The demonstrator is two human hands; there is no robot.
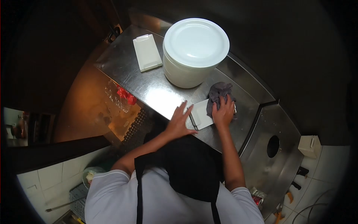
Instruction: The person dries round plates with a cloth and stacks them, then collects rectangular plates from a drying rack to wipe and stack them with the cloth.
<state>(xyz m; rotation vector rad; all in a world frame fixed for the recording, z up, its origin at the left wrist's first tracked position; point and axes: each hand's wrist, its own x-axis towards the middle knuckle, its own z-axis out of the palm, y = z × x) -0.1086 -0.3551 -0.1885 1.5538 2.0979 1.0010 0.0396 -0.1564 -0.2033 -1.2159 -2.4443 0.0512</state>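
Note:
A white rectangular plate [201,115] lies on the steel counter in front of me, apparently with at least one more beneath it. My right hand [223,113] presses a crumpled grey cloth [220,90] onto its right part, fingers bent over the fabric. At the plate's left edge is my left hand [179,122], its fingers spread and thumb apart; whether it touches the rim I cannot tell. Behind them stands a tall stack of round white plates [196,43]. Left of that stack sits a small pile of white rectangular plates [147,52].
The steel counter [130,41] has a raised back edge. To the right is a steel surface with a dark round hole [273,146]. A red item in clear plastic [126,96] lies lower, left of the counter. A white box [309,146] stands far right, with black-handled tools [302,171] nearby.

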